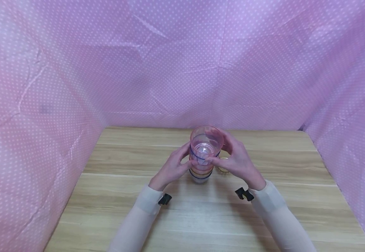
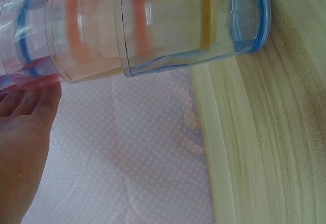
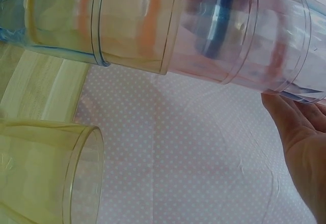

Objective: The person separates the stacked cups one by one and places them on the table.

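- So the stack of clear plastic cups (image 1: 202, 149) is standing upright on the table (image 1: 185, 217), toward the back edge, with the cups nested one in another.
- Tints I can make out: blue for the bottom cup (image 2: 247, 10), then yellowish, orange and pink above it, pink rim on top.
- Left hand (image 1: 173, 168) has its fingers and thumb curled round the upper part of the stack, left side.
- Right hand (image 1: 239, 160) is gripping it too, thumb in front, fingers wrapped round the far side near the rim.
- A separate yellow cup (image 3: 46, 173) stands upright just right of the stack; my head cam only gets a bit of it.
- Pink dotted cloth (image 1: 169, 80) hangs behind and at both sides.
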Available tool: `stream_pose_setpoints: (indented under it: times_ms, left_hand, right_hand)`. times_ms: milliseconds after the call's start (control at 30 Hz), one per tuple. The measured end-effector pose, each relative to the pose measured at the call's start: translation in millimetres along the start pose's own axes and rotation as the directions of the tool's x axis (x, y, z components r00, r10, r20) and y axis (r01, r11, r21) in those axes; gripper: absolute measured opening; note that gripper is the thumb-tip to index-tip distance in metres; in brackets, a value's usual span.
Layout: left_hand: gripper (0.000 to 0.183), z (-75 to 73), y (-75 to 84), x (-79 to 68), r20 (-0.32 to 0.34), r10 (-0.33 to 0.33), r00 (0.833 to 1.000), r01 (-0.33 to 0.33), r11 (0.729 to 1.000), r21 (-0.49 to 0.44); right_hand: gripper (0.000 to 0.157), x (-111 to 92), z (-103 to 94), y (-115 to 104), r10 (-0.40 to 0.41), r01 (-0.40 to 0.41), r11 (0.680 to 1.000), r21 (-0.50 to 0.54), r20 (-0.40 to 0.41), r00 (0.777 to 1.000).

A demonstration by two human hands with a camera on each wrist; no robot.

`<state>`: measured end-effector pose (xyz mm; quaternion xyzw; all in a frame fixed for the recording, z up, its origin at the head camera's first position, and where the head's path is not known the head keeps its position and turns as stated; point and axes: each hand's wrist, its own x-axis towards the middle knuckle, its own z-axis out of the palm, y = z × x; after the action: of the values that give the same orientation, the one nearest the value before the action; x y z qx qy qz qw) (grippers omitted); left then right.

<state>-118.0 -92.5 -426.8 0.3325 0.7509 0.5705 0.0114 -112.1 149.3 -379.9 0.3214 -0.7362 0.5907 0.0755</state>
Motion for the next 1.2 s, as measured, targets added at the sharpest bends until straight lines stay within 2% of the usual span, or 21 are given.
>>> stream_pose_setpoints:
  times_ms: [133,300,467,667,1200]
  left_hand:
    - [0.092,-1.3,1.3,0.5,0.005,-0.01,1.0,0.01,1.0,0.003]
    - [0.095,-4.1,5.3,2.3,0.019,-0.056,0.998,0.056,0.998,0.018]
    - [0.074,-2.6,6.6,5.1,0.002,-0.094,0.996,0.094,0.994,0.051]
    - [0.072,0.3,7.5,4.9,-0.015,-0.097,0.995,0.097,0.994,0.051]
    - [0.071,3.0,7.7,1.4,-0.047,-0.104,0.994,0.106,0.994,0.041]
  right_hand:
    - [0.089,0.3,0.2,-0.4,0.001,-0.001,1.0,-0.002,-0.003,1.0]
    - [0.09,0.4,0.2,-1.0,0.005,-0.005,1.0,-0.007,-0.008,1.0]
    - [0.09,0.0,0.1,-1.1,0.013,-0.013,1.0,-0.009,-0.01,1.0]
    - [0.09,-0.7,0.4,-0.1,0.02,-0.02,1.0,-0.008,-0.017,1.0]
    - [0.087,0.1,2.5,0.5,-0.056,0.058,0.998,0.023,-0.061,0.997]
